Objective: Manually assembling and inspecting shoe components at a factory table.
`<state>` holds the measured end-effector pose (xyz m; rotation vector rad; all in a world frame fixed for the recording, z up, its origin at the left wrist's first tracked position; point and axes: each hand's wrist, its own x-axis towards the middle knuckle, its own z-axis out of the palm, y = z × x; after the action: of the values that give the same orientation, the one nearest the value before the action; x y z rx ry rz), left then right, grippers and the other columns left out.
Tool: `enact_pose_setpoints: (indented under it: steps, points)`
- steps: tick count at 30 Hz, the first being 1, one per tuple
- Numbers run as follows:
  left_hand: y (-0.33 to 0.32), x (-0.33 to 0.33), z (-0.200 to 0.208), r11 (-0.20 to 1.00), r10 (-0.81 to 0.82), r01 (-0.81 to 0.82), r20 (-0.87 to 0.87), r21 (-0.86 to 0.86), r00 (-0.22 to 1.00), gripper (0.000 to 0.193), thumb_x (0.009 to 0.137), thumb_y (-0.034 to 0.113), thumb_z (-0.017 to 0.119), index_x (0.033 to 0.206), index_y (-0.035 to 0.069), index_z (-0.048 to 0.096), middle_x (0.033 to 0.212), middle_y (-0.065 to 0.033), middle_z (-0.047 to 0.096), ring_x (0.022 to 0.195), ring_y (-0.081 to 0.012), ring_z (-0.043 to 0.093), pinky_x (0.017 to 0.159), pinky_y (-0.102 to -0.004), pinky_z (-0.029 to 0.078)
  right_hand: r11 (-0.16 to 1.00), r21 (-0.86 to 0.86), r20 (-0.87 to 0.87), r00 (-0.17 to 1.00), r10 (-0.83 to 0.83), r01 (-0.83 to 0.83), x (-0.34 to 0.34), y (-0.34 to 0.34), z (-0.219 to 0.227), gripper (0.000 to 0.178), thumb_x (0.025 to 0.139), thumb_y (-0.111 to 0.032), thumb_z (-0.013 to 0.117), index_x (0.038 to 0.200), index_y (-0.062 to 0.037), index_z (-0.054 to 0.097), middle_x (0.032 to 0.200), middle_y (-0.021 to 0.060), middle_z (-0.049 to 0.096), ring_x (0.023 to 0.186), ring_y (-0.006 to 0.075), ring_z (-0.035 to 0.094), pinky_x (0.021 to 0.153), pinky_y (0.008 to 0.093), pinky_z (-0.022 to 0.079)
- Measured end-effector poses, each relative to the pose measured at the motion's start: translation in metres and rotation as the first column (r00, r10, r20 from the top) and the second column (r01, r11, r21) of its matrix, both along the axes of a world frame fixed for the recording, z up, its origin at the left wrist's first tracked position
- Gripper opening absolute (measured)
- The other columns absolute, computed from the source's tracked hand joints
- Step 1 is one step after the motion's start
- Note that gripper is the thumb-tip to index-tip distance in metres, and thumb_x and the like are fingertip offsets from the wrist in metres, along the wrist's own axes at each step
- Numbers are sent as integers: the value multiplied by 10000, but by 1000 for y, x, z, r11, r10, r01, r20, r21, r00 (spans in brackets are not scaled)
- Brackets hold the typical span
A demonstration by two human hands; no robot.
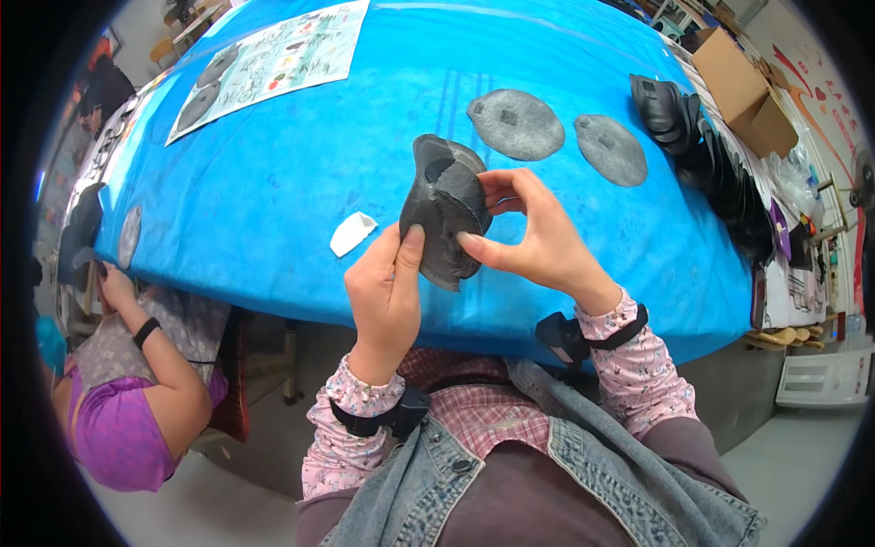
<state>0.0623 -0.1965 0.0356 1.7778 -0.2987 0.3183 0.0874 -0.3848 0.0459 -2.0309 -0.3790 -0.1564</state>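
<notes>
Above the table's near edge I hold a black curved, padded piece (436, 205) with a grey fuzzy patch on it; its exact kind I cannot make out. My left hand (387, 287) grips its lower left edge, the thumb lying on top. On its right side, the thumb and fingers of my right hand (538, 228) close on the rim. A small white piece (353, 234) lies on the blue-covered table (283, 201) left of my hands. Two flat grey oval pads (518, 124), each with a small dark square, rest beyond my right hand.
A long row of nested black moulded pieces (702, 155) runs along the right side, near an open cardboard box (743, 96). A printed sheet (273, 64) with dark ovals lies at the far left. Close on the left, a person in purple (137, 410) handles a dark piece.
</notes>
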Motion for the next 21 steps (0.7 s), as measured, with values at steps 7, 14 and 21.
enact_pose_setpoints:
  steps: [7, 14, 21]
  points:
    - [-3, 9, 21, 943, -204, 179, 61, 282, 977, 289, 967, 222, 442, 967, -22, 597, 916, -106, 583, 832, -163, 545, 712, -306, 430, 995, 70, -37, 997, -66, 69, -3, -6, 9, 751, 661, -377, 799, 1132, 99, 459, 1052, 173, 529, 974, 231, 546, 850, 336, 457]
    - [-4, 0, 26, 941, -336, 332, -65, -65, 940, 337, 985, 223, 377, 1130, -36, 539, 1046, -85, 571, 913, -139, 524, 799, -280, 417, 979, 113, -308, 931, 195, -168, -4, -20, 26, 700, 728, -400, 760, 1164, 76, 489, 1063, 145, 565, 990, 212, 558, 865, 343, 468]
    - [-10, -16, 24, 789, -415, 254, -181, -559, 892, 471, 979, 363, 336, 1220, -9, 496, 1113, -114, 585, 1000, -173, 558, 867, -309, 444, 917, 319, -386, 851, 357, -240, -9, -34, 30, 611, 792, -385, 693, 1169, 59, 511, 1086, 121, 593, 977, 183, 571, 889, 328, 449]
